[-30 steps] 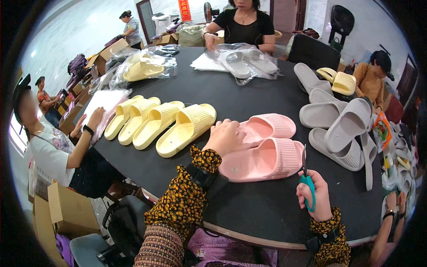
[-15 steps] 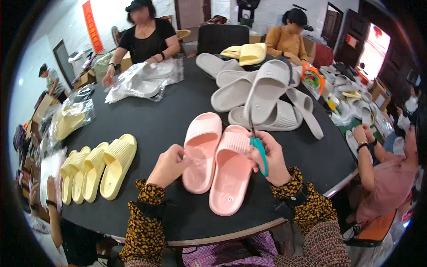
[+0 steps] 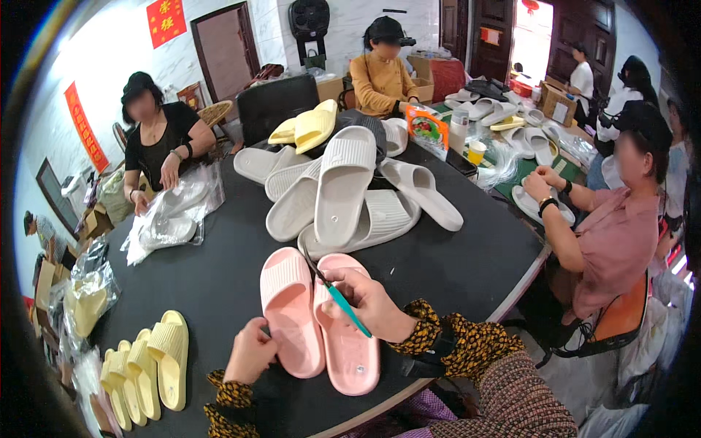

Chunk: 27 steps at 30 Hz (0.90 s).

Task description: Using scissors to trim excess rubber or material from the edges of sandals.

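Two pink slide slippers lie side by side on the black table: the left slipper [image 3: 292, 332] and the right slipper [image 3: 354, 361]. My right hand [image 3: 369, 303] grips teal-handled scissors [image 3: 347, 310] over the right slipper's strap, their dark blade pointing up and away. Part of that strap is hidden behind my fingers. Beside the left slipper's outer edge is my left hand [image 3: 250, 352], its fingers curled and pressed together; what they pinch, if anything, cannot be made out. A pile of grey slippers [image 3: 343, 190] sits just beyond, topped by yellow slippers [image 3: 314, 128].
Yellow slippers [image 3: 171, 358] stand in a row at the near left. Across the table [image 3: 219, 292], a person in black [image 3: 168, 139] handles bagged grey slippers [image 3: 171, 219]. Someone in pink [image 3: 613, 226] works at the right. A cup [image 3: 476, 152] and an orange packet [image 3: 427, 130] stand beyond the pile.
The view has swung right, so the table's contents sit farther left in the picture. My right hand has come over the right slipper's strap with the scissors. My left hand stays by the left slipper.
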### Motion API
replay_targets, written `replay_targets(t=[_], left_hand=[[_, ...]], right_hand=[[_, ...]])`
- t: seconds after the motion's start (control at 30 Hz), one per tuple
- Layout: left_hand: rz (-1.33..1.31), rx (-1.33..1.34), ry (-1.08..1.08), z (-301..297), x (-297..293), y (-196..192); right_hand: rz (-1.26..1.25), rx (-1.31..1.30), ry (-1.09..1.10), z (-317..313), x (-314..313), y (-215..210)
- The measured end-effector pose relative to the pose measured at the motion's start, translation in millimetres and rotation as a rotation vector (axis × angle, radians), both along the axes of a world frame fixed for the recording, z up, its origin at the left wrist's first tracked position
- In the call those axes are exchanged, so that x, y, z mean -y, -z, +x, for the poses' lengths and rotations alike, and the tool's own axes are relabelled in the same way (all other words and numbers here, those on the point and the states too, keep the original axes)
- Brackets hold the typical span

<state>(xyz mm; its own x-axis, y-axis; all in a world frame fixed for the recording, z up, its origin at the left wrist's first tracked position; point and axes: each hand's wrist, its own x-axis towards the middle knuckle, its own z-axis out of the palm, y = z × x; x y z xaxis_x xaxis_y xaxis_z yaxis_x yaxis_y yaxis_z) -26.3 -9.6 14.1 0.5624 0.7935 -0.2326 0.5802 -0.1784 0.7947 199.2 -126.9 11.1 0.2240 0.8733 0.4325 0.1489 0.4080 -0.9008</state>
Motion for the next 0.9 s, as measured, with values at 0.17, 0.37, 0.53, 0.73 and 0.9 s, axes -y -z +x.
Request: replay_targets(t=[0.17, 0.37, 0.53, 0.73, 0.9], left_hand=[[0.029, 0.108, 0.12, 20.8, 25.7, 9.3], [0.315, 0.046, 0.163, 39.5, 39.8, 10.4], [0.519, -0.201, 0.313, 45.2, 26.8, -22.9], [0.949, -0.225, 0.623, 84.8, 42.7, -46.8], [1.393, -0.232, 0.883, 121.7, 33.7, -33.6]], right_hand=[[-0.008, -0.179, -0.075, 4.8, 9.4, -19.9], [-0.002, -0.278, 0.003, 13.0, 11.5, -34.1], [0.04, -0.477, -0.012, 26.2, 19.4, -25.6], [-0.023, -0.502, -0.017, 39.1, 53.9, -35.7], [0.065, -0.415, -0.031, 44.5, 72.0, -26.9]])
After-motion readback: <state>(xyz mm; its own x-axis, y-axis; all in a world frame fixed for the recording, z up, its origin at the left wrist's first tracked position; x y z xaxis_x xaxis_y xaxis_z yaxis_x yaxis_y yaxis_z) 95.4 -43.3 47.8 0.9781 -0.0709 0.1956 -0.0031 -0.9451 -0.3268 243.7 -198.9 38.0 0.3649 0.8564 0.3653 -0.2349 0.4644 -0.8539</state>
